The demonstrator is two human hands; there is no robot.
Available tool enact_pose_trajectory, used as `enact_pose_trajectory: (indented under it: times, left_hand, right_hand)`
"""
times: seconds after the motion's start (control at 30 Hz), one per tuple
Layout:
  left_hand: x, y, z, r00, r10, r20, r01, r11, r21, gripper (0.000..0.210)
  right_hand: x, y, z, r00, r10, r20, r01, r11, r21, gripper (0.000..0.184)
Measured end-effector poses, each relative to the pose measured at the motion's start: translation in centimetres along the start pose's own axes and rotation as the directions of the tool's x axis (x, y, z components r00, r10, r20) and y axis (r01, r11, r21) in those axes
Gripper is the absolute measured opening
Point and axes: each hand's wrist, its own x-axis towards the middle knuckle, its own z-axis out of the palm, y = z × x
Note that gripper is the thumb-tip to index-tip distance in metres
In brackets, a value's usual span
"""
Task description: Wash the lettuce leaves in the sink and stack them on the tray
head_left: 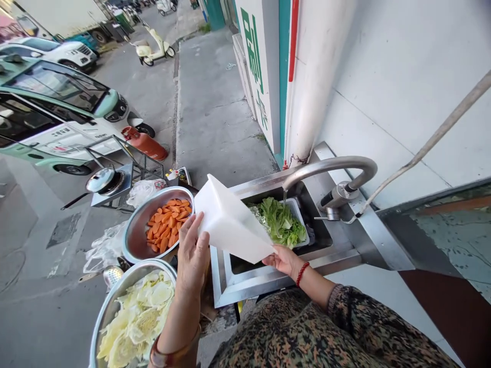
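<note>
A white plastic container (226, 225) is held tilted over the near left part of the steel sink (222, 291). My left hand (194, 250) grips its left end, and my right hand (284, 259) pinches its lower right corner. Beyond the container, leafy greens (282, 222) lie in a white tub (298, 208) inside the basin. Water runs onto them from the curved faucet (337, 162). The container's inside is mostly turned out of sight, so I cannot tell what it holds.
Left of the sink stand a metal bowl (132, 232) of sliced carrots (166, 225) and another bowl (100, 322) of cabbage pieces (138, 317). A slotted ladle (112, 276), plastic bags (107, 248), a stove with a pan (103, 181) and a red gas cylinder (146, 144) are farther left.
</note>
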Motion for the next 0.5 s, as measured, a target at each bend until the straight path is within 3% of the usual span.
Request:
enact_pose_trajectory:
  times: [0.13,0.27,0.33,0.4,0.5]
  left_hand:
    - [0.7,2.6,0.3,0.989,0.143,0.044,-0.149,0.974,0.170,0.060]
    - [0.1,1.5,-1.9,0.991,0.131,-0.008,-0.128,0.978,0.163,0.059]
    - [-0.6,-0.2,-3.2,0.999,-0.002,-0.052,0.004,0.999,0.048,0.060]
    - [-1.7,-1.9,-4.2,0.974,-0.217,-0.068,0.207,0.971,-0.122,0.063]
    - [-3.7,-4.2,-4.8,0.856,-0.516,0.013,0.492,0.809,-0.321,0.066]
  right_hand:
    - [0.0,1.8,1.0,0.990,0.127,0.058,-0.128,0.992,0.006,0.015]
    - [0.0,1.2,1.8,0.999,0.000,0.048,0.001,0.999,-0.034,0.014]
    - [-0.1,0.3,1.9,0.994,-0.107,0.012,0.107,0.993,-0.056,0.014]
    - [-0.2,-0.4,1.7,0.973,-0.229,-0.033,0.225,0.970,-0.095,0.017]
    - [-0.3,-1.2,0.6,0.895,-0.437,-0.088,0.411,0.885,-0.220,0.026]
